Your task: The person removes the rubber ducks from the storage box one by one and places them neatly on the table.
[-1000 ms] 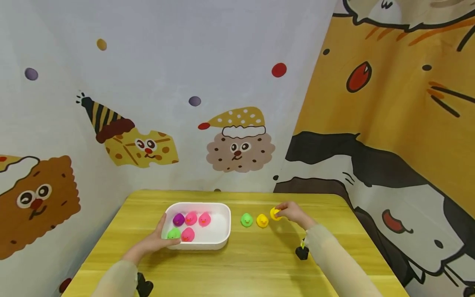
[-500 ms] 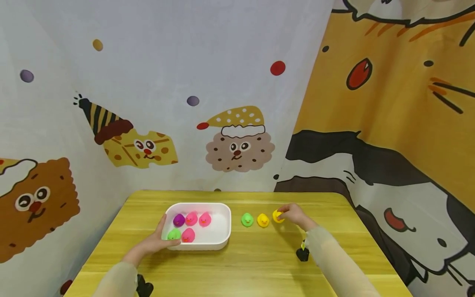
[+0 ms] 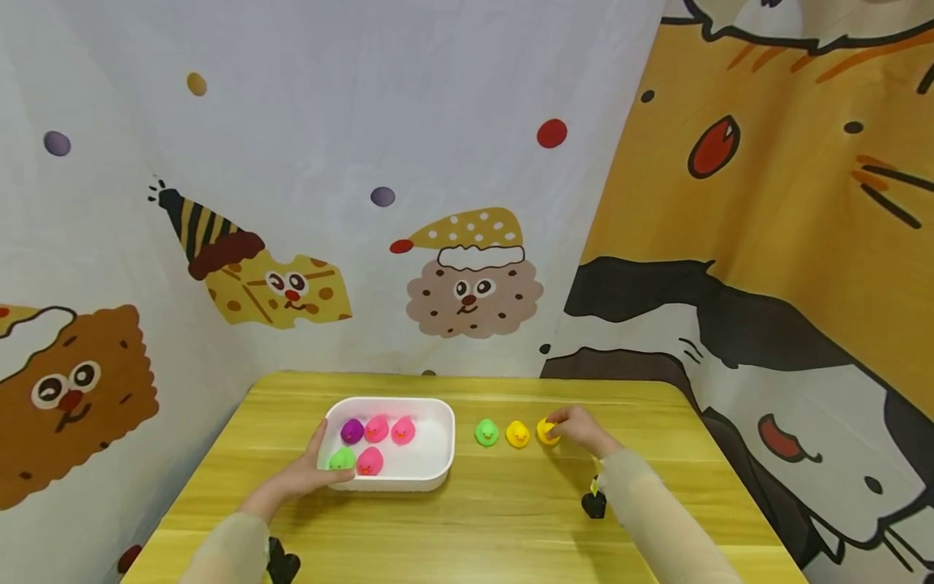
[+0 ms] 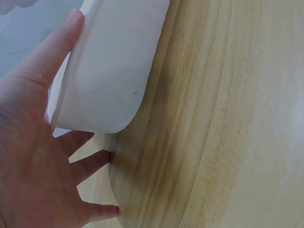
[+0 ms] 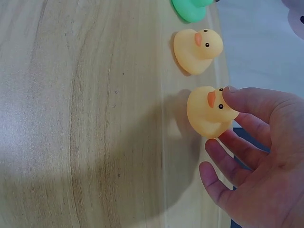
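My left hand (image 3: 295, 476) rests against the near left corner of a white plastic tub (image 3: 430, 483). Its thumb (image 4: 57, 45) lies straight along the rim, and the other fingers spread out past the end wall. Inside the tub sit a purple rubber duck (image 3: 352, 431), a green one (image 3: 341, 460) and three pink ones (image 3: 370, 461). Thumb and fingers of my right hand (image 3: 581, 428) pinch a yellow rubber duck (image 5: 207, 114) by its head, low at the table. To its left stand another yellow duck (image 3: 517, 434) and a green duck (image 3: 486, 432), roughly in a row.
The wooden table (image 3: 467, 535) has its back edge against a white cloth backdrop (image 3: 467, 105) printed with cartoon figures. A cat-print cloth (image 3: 737, 243) hangs along the right side. Both wrists wear black mounts.
My right hand has lowered the yellow duck and shifted it slightly right, in line with the other two. The left hand and the tub stay in place.
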Tool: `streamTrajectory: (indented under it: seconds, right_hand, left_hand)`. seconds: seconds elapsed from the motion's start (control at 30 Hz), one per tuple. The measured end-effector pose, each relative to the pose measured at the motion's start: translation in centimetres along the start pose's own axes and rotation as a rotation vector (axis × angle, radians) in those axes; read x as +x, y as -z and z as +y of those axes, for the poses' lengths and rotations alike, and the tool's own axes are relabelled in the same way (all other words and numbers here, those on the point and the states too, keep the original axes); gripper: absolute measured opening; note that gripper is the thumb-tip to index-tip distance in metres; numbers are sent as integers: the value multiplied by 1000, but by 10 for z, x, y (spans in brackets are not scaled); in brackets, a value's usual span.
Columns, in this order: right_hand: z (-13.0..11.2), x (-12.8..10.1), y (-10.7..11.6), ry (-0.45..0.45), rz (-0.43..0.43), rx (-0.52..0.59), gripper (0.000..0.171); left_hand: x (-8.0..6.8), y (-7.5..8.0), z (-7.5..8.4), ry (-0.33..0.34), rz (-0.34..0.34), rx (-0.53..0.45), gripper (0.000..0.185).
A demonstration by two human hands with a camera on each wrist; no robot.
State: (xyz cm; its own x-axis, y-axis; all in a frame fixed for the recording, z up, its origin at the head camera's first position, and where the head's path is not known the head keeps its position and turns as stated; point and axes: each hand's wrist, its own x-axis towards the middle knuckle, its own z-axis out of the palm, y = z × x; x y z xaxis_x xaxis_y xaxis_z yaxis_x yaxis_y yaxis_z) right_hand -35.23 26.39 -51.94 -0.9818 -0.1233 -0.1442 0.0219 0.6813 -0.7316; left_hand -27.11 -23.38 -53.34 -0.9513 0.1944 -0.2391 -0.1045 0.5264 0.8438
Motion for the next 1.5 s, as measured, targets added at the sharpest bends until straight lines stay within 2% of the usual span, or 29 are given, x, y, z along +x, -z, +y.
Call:
streamTrajectory:
  seconds: [0.27,0.37,0.73,1.13,1.3,1.5]
  right_hand:
    - [1,1,-1,2,-17,-34,33]
    - [1,1,-1,1,-15,-51,32]
    - [3,3,-1,1,-16,-27,32]
    - [4,0,-2,-18,-13,-35,35]
    - [-5,2,-2,-2,36,-23,36]
    - [-28,6,-7,46,78,-26,31]
  left_hand:
    - [1,-1,2,4,5,37,113]
    - [1,0,3,5,2,23,113]
    - [1,2,8,5,8,45,113]
    - [3,2,3,-5,11,40,113]
    - [2,1,0,-9,14,20,113]
    - [1,0,-2,-9,16,8,114]
